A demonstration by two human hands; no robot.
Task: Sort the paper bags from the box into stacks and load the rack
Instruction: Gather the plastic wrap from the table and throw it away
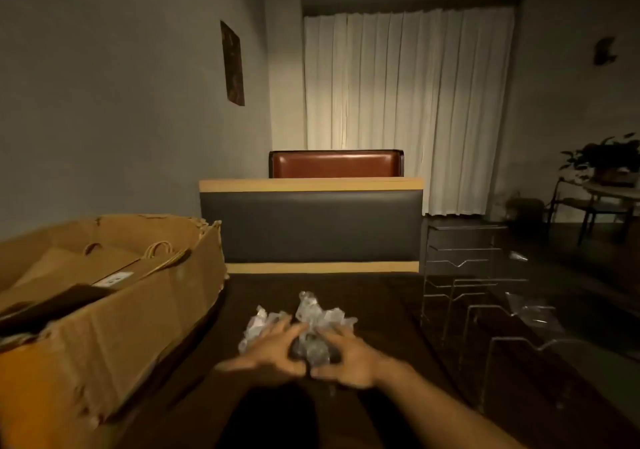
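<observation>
Flat brown paper bags with twisted cord handles (pixel 152 261) lie inside the large torn brown cardboard box (pixel 114 317), which sits on the dark brown tabletop (pixel 388 310) at about nine o'clock from the hands. The clear acrylic tiered rack (pixel 474 296) stands on the same tabletop at about two o'clock, well apart from the box. Between them, near the front edge, a crumpled wad of clear plastic wrap (pixel 308 317) lies on the tabletop. The left hand (pixel 266 355) rests on its near left side with fingers spread and fairly straight, and the right hand (pixel 346 358) presses on its near right side, fingers likewise spread; the thumbs nearly meet. At twelve o'clock stands a black padded bench back with pale wood trim (pixel 311 227), a reddish-brown leather seat back (pixel 336 164) behind it, and white pleated curtains (pixel 408 102) beyond.
</observation>
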